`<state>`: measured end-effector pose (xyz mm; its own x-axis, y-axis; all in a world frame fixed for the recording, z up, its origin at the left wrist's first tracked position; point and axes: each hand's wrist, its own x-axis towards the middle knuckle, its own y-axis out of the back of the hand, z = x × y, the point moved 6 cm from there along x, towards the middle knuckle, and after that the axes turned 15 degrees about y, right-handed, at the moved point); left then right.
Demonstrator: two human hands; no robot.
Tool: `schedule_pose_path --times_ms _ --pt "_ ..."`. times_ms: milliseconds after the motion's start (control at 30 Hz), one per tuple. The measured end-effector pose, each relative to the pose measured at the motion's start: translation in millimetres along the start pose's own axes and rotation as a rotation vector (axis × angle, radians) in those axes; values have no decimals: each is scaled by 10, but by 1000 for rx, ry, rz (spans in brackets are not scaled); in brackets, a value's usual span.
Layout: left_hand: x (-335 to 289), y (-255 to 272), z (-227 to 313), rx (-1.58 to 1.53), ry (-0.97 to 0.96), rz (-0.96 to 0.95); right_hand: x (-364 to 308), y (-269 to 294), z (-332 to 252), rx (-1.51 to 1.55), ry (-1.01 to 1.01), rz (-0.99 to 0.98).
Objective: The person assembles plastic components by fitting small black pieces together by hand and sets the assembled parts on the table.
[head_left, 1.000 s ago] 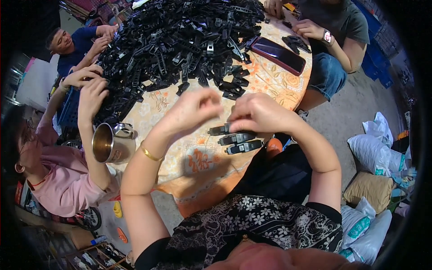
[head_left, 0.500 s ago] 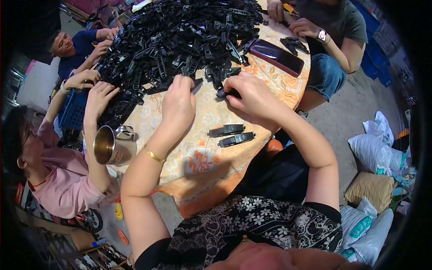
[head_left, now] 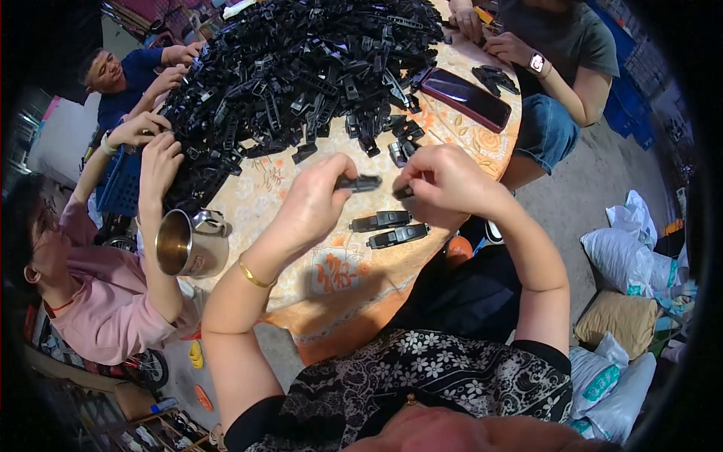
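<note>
Between the fingers of my left hand [head_left: 320, 194] is a long black plastic part [head_left: 360, 183], its end pointing right. My right hand [head_left: 440, 179] pinches a small dark plastic piece [head_left: 404, 191], mostly covered by the fingers. A narrow gap separates the two pieces. Just below them, two long black plastic pieces [head_left: 397, 236] lie side by side on the patterned tablecloth [head_left: 286, 290]. A large heap of black plastic parts [head_left: 294, 75] covers the far side of the table, and a few loose ones [head_left: 403, 151] lie beyond my right hand.
A metal mug [head_left: 177, 245] stands at the table's left edge. A phone in a dark red case [head_left: 467, 99] lies at the far right, beside a small group of black parts [head_left: 495, 78]. Co-workers' hands [head_left: 160, 162] are at the heap's left side, others [head_left: 508, 49] at the far right.
Both my hands have drawn back from the heap's edge toward me, each with a black piece now visible in the fingers. The two hands have come closer together.
</note>
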<state>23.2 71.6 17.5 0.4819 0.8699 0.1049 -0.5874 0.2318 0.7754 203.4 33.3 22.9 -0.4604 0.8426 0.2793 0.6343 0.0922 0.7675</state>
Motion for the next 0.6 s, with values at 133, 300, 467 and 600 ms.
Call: schedule_pose_path --times_ms 133,300,467,600 --pt "20 -173 -31 -122 54 -159 4 8 53 27 166 -126" --pt "11 -198 9 -129 48 -162 63 -110 -112 -202 467 103" --pt "-26 -126 20 29 -34 -51 -68 -98 -36 -227 -20 10" --pt "-24 -142 8 -26 4 -83 -96 -147 -13 -148 62 57"
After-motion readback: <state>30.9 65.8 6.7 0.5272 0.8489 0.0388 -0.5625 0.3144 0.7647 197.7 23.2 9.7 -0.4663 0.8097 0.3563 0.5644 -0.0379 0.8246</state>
